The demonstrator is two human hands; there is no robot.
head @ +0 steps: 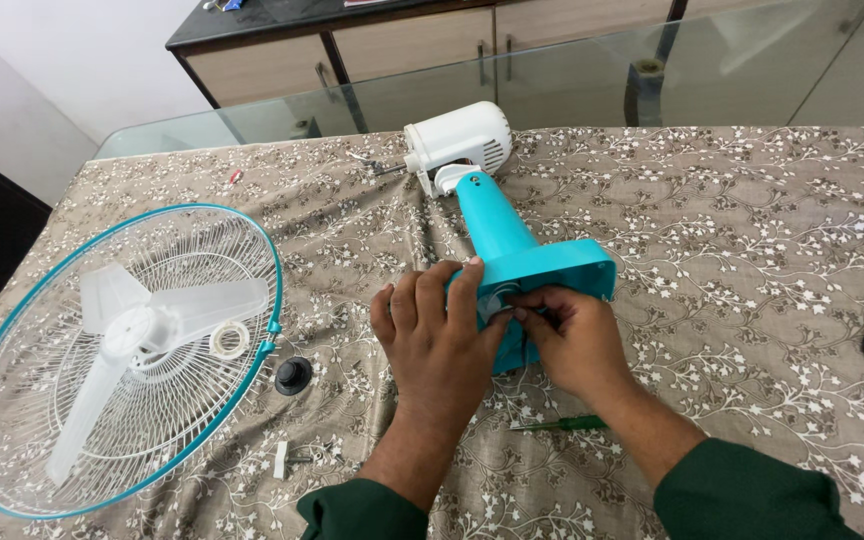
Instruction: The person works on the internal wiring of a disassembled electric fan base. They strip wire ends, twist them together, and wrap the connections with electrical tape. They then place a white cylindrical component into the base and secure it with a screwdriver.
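Observation:
A table fan body lies on its side on the patterned cloth: a white motor housing (460, 138) at the far end, a teal neck (493, 222) and a teal base (559, 269) toward me. My left hand (440, 339) lies over the near left edge of the base, fingers curled on it. My right hand (572, 335) pinches something small at the underside of the base; what it pinches is hidden by the fingers.
A teal-rimmed wire guard (122, 350) with the translucent fan blade (132, 335) and a white ring lies at the left. A black round cap (293, 375), small white parts (281, 459) and a green screwdriver (562, 424) lie on the cloth. A glass tabletop and a cabinet stand beyond.

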